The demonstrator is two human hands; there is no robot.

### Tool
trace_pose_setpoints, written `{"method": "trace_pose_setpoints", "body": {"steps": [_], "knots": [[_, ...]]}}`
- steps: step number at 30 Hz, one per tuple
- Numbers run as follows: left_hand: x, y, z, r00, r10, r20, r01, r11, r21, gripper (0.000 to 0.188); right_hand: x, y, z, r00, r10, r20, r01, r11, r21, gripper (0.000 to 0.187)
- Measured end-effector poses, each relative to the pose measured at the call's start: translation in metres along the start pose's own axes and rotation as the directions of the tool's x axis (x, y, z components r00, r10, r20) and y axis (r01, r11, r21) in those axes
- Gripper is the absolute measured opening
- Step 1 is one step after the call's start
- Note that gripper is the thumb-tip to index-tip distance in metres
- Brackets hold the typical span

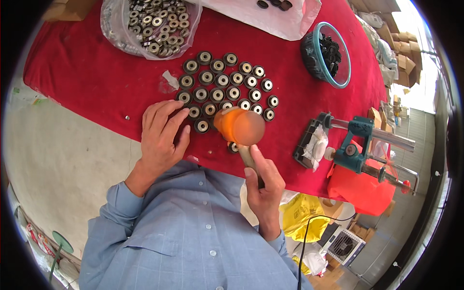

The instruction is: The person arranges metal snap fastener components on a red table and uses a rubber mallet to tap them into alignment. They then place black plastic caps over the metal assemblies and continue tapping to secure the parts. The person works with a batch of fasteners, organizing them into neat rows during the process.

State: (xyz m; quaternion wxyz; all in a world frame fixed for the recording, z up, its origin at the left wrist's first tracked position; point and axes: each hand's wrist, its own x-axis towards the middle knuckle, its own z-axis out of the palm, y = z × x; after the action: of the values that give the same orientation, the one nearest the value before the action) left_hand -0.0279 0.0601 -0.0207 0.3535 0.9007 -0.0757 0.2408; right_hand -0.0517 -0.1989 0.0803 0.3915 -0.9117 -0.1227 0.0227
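Note:
My right hand point(265, 187) is wrapped around the wooden handle of an orange mallet point(241, 126). The mallet's rounded head hangs over the near side of a cluster of black wheels with metal bearings point(206, 77) in their centres, hiding some of them. Just below the head, one wheel point(233, 147) is partly covered. My left hand point(164, 133) rests at the cluster's left edge, fingers stretched and slightly bent. Its fingertips are beside a wheel point(194, 112), and nothing shows in its grasp. Whether they touch that wheel, I cannot tell.
A clear plastic bag of loose metal bearings point(157, 29) stands at the far left. To the right are a teal-rimmed tub of black rings point(333, 79) and a green hand press point(355, 150). A white sheet point(270, 21) lies at the back of the red-covered table point(96, 82).

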Motion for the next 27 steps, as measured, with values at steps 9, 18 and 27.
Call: {"method": "trace_pose_setpoints", "body": {"steps": [9,18,27], "knots": [[0.003,-0.004,-0.001,0.996,-0.041,-0.073,0.032,0.993,-0.115,0.048,0.005,-0.017,0.012,0.991,0.003,0.134,-0.005,1.000,0.016,0.053],[-0.002,-0.005,-0.001,0.990,-0.122,-0.066,0.109,0.977,-0.182,0.052,0.029,-0.015,0.033,0.991,-0.100,0.083,0.099,0.995,0.021,0.065],[-0.002,-0.005,0.001,0.990,-0.133,-0.051,0.124,0.981,-0.150,0.056,0.063,-0.008,0.032,0.993,-0.117,0.002,0.117,0.993,0.031,0.060]]}}
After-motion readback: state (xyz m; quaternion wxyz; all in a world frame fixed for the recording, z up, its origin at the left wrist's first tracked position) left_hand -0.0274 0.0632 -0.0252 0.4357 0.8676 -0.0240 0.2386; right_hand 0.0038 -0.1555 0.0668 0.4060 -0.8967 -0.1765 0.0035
